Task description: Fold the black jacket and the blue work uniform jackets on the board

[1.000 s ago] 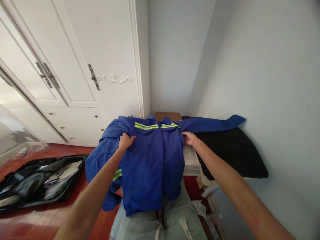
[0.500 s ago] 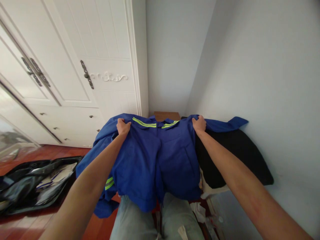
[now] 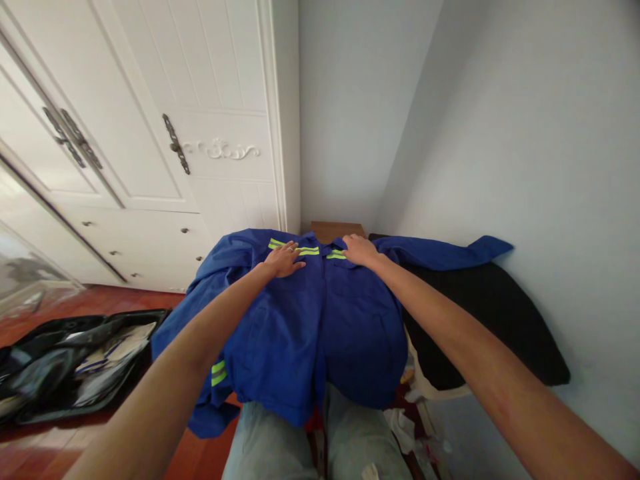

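A blue jacket (image 3: 285, 333) with yellow-green reflective strips lies spread out in front of me, its hem near my knees. My left hand (image 3: 285, 259) rests with its fingers spread on the chest strip left of the front opening. On the other side of the opening, my right hand (image 3: 359, 250) lies on the jacket near the collar and the shorter strip, its fingers laid over the cloth. One sleeve stretches right across a black cushion-like object (image 3: 480, 320); the other hangs down at the left.
An opened black suitcase (image 3: 85, 367) with packed items lies on the red floor (image 3: 200, 453) at left. A white wardrobe (image 3: 225, 80) stands behind it. A brown wooden piece (image 3: 335, 231) shows beyond the collar, and a grey wall (image 3: 525, 133) rises at right.
Both hands have released the jacket's shoulder areas and moved inward to lie on its chest. The cloth looks flatter, and the view has shifted slightly.
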Demonstrator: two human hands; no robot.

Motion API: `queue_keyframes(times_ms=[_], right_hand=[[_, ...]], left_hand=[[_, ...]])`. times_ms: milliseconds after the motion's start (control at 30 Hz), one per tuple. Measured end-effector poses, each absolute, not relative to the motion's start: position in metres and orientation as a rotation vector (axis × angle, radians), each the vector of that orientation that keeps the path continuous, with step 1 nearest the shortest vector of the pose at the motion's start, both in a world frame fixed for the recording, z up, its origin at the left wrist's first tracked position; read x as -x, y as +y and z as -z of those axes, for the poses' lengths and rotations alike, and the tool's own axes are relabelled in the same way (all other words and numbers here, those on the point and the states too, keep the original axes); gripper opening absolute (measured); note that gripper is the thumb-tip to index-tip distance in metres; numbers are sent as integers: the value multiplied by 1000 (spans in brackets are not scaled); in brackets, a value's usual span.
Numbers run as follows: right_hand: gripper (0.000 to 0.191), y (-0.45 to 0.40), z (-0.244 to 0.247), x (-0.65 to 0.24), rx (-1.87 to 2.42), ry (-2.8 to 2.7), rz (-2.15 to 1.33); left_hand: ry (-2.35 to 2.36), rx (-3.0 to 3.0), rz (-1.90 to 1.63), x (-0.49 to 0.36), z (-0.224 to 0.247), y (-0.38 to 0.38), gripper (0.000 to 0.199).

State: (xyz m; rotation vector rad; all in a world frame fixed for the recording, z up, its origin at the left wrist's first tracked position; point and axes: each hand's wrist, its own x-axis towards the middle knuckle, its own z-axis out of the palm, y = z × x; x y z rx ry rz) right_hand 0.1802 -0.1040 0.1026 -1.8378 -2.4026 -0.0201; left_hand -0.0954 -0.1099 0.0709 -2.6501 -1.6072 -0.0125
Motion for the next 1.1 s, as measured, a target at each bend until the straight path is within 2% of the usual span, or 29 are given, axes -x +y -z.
queue_keyframes(times_ms=[100, 200, 300, 533, 700, 833, 1100], right_hand=[[51, -93, -57, -176, 1973, -2354, -47], [54, -82, -21, -177, 2015, -2320, -90], [55, -62, -8, -174, 2007, -2277, -93], [47, 2, -30, -174, 1932, -2311, -197], [24, 27, -45, -179, 1865, -2344, -227], [26, 44, -55, -166, 1799, -2297, -234], [22, 86, -56, -98, 1661, -2257, -615]], left_hand=[[-1834, 2628, -14, 99, -36, -101, 76], [-1893, 2600, 91, 108, -8, -99, 75], [-1845, 2582, 245, 115, 6, -98, 74], [-1774, 2563, 344, 119, 15, -99, 76], [-1773, 2553, 339, 118, 14, -101, 74], [-1767, 2528, 374, 117, 11, -105, 72], [-1753, 2480, 471, 117, 14, -115, 57]])
